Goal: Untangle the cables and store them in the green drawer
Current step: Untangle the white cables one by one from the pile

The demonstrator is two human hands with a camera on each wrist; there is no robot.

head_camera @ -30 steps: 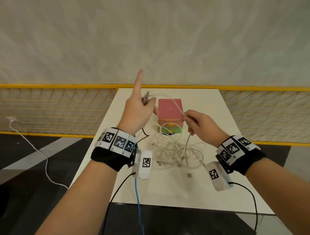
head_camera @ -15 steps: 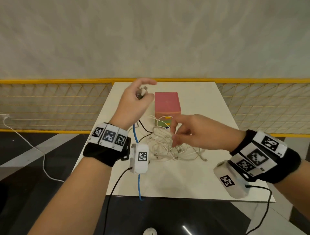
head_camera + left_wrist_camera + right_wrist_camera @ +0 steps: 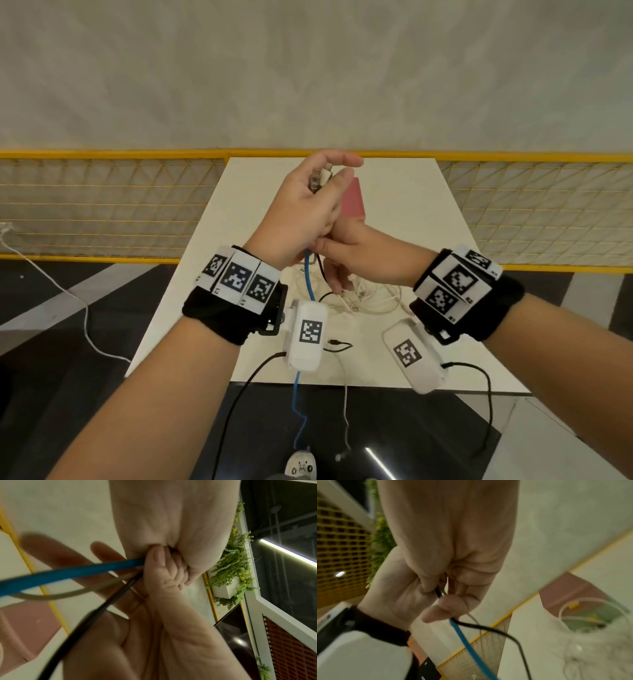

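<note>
Left hand (image 3: 301, 212) raised over the desk (image 3: 404, 205), gripping cable plugs (image 3: 320, 176); right hand (image 3: 363, 253) pinching the strands beneath. Cables (image 3: 370, 298) light, limp, snag-prone: best taken near the plugs.

White desk (image 3: 404, 192) w/ yellow mesh fence (image 3: 102, 205) behind, pale wall (image 3: 308, 68) beyond; potted greenery (image 3: 229, 574) by window; dark floor (image 3: 51, 394).

Blue cable (image 3: 310, 279), thin black cable (image 3: 320, 265), pale whitish tangle of cables (image 3: 373, 301), pink drawer box (image 3: 352, 202), off-white surface (image 3: 411, 212), yellow mesh fence (image 3: 102, 205).
</note>
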